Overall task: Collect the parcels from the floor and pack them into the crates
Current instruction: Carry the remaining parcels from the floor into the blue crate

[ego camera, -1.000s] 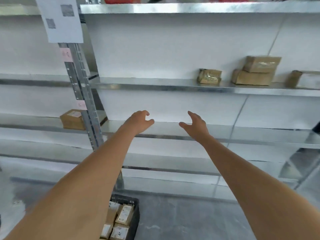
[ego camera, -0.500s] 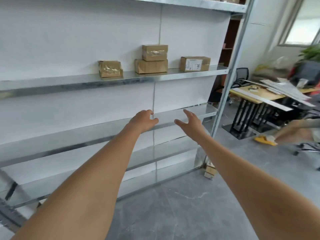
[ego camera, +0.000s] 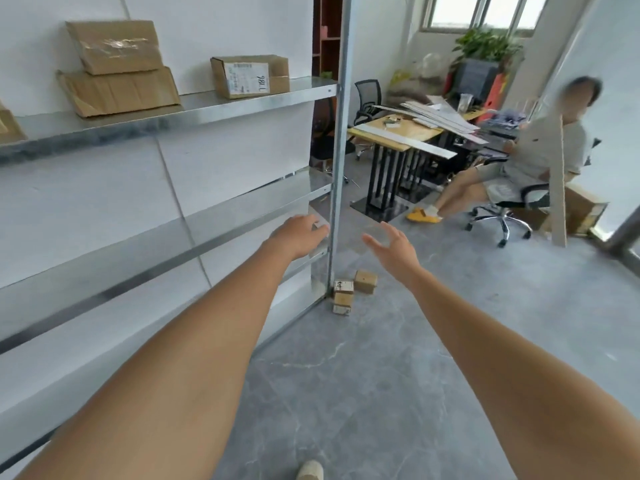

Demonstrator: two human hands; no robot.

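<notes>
Both arms stretched forward. My left hand [ego camera: 298, 235] hangs loose and holds nothing, its fingertips hidden. My right hand [ego camera: 394, 249] is spread wide and bare. Three small parcels [ego camera: 349, 292] sit on the grey floor [ego camera: 381, 375] at the foot of the shelf post [ego camera: 337, 161], beyond both hands. More boxes [ego camera: 249, 76] rest on the upper shelf [ego camera: 194, 110].

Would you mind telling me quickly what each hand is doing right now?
Left hand: open, fingers loosely curled, holding nothing.
Right hand: open, fingers spread, holding nothing.
</notes>
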